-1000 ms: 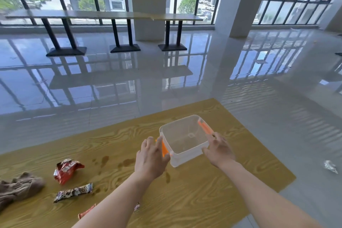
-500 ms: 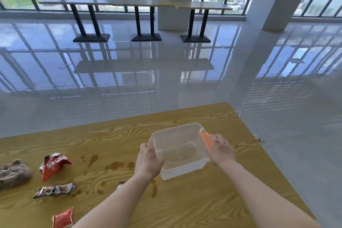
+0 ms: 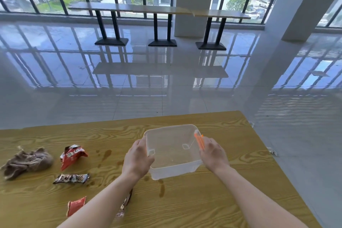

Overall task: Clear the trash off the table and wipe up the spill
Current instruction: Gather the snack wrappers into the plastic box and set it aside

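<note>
we hold clear bin (image 3: 172,153) by both sides, left hand (image 3: 137,161) and right hand (image 3: 212,155) closed on its rims, mid-table (image 3: 222,200). risk: setting bin onto brown spill (image 3: 106,154) smears it; wrappers (image 3: 73,155) lie left, untouched.

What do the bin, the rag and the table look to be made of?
Bin: clear glossy plastic; the table grain shows through it. Rag: soft brown fabric, matte, crumpled in folds. Table: wood or wood-look laminate; bold grain, slight sheen, cannot tell which.
</note>
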Available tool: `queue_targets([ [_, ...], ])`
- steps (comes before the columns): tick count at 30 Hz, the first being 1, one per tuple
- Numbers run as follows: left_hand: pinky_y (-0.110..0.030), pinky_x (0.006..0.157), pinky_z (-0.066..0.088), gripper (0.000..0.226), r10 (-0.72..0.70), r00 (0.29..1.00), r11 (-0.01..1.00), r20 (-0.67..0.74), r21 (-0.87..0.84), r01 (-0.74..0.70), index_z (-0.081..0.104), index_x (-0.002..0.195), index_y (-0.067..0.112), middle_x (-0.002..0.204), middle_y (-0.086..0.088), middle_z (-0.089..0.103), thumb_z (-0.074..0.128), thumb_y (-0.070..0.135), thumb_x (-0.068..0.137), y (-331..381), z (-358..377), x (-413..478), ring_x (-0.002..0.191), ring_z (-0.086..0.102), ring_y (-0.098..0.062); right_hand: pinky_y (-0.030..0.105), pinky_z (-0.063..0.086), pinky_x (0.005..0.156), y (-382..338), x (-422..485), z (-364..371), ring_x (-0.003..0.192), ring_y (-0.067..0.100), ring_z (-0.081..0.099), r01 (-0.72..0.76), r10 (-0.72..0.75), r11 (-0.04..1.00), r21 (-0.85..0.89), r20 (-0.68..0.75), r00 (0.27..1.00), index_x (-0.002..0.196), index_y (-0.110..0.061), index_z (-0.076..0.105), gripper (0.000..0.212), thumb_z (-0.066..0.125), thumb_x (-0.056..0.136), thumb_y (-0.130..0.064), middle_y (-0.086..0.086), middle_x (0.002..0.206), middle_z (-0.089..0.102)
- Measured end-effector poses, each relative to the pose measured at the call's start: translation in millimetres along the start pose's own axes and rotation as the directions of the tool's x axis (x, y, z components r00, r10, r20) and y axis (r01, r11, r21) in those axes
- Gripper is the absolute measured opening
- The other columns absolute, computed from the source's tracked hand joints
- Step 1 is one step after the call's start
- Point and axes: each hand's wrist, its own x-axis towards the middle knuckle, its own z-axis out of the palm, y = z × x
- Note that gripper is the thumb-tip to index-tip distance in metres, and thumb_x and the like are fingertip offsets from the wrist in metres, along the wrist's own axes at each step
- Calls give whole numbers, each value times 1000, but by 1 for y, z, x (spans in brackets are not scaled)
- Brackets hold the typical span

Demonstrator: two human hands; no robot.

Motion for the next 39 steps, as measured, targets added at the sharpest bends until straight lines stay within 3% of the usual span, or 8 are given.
queue_targets([
  [6, -31, 73, 47, 72, -33, 994, 999, -103, -24, 31, 41, 141, 33, 109, 3, 57, 70, 15, 78, -36, -43, -29, 91, 56, -17, 29, 41, 63, -53, -5, 12, 73, 20, 55, 130, -130, 991, -4, 3, 991, 102, -12, 58, 11, 51, 95, -16, 3, 90, 61],
  [10, -29, 69, 42, 65, -68, 978, 997, -195, -36, 62, 47, 137, 29, 103, 8, 55, 71, 17, 78, -68, -77, -51, 88, 55, -15, 34, 49, 67, -101, -14, 23, 75, 22, 58, 217, -218, 976, 18, 27, 976, 101, -11, 59, 11, 51, 94, -15, 5, 89, 63],
  [14, -32, 77, 43, 63, -96, 959, 995, -268, -17, 95, 52, 135, 21, 120, -2, 63, 75, 16, 77, -107, -117, -74, 104, 60, -23, 26, 34, 55, -153, -31, 35, 72, 22, 56, 324, -325, 945, 42, 32, 945, 104, -15, 59, 13, 57, 92, -19, 0, 86, 62],
  [17, -31, 75, 40, 59, -125, 945, 992, -301, -10, 128, 58, 129, 18, 118, -5, 64, 75, 12, 73, -138, -149, -91, 105, 60, -25, 21, 31, 49, -197, -43, 47, 66, 19, 55, 399, -402, 915, 63, 39, 915, 97, -17, 59, 8, 59, 91, -22, -4, 78, 58],
  [22, -32, 70, 41, 53, -174, 926, 982, -336, 5, 186, 59, 124, 24, 112, 2, 63, 74, 17, 74, -185, -201, -115, 96, 59, -20, 34, 52, 63, -266, -58, 74, 72, 22, 63, 446, -453, 890, 91, 89, 887, 104, -13, 60, 13, 60, 91, -18, 2, 85, 65],
  [30, -33, 72, 41, 50, -266, 874, 960, -407, -27, 280, 61, 124, 20, 117, 1, 62, 73, 16, 76, -256, -259, -149, 97, 56, -19, 35, 56, 70, -358, -79, 117, 80, 24, 67, 528, -543, 838, 136, 125, 830, 109, -12, 62, 20, 58, 95, -26, 7, 95, 69],
  [34, -33, 70, 40, 43, -305, 847, 946, -435, -39, 320, 63, 118, 16, 107, 6, 58, 70, 9, 77, -288, -277, -166, 91, 52, -14, 41, 54, 77, -395, -91, 141, 94, 30, 66, 560, -579, 815, 150, 154, 801, 133, -20, 54, 40, 58, 93, -22, 8, 105, 69],
  [39, -36, 68, 45, 40, -356, 827, 923, -434, -25, 384, 62, 117, 16, 107, -3, 63, 68, 7, 78, -323, -291, -182, 89, 57, -21, 40, 53, 75, -427, -106, 173, 92, 31, 66, 529, -548, 836, 143, 206, 811, 114, -14, 60, 24, 57, 92, -21, 8, 103, 68],
])
